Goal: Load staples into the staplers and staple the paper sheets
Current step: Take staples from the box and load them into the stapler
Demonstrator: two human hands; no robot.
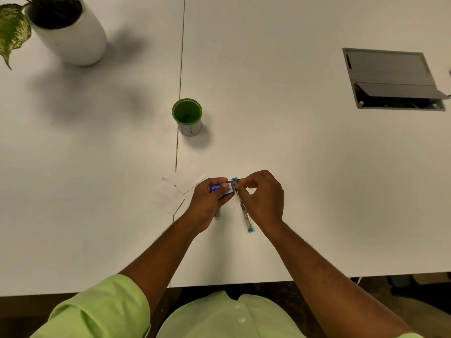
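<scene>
My left hand (211, 198) grips a small blue staple box (220, 187), fingers curled round it, thumb on top. My right hand (262, 197) pinches at the box's open end; whether a strip of staples sits between those fingertips I cannot tell. Between my hands lies one blue stapler (244, 208), opened out flat on the white tabletop (292, 154), running from the box toward the near edge. A second small grey object peeks out below my left hand, too hidden to name. Two white paper sheets (178, 189) overlap just left of my left hand, across the tabletop seam. Further off stands one green-lined cup (187, 117); I see only its green inside. One white plant pot (70, 32) with a leafy plant occupies the far left corner, and one grey cable hatch (393, 79) sits half open toward the far right.
</scene>
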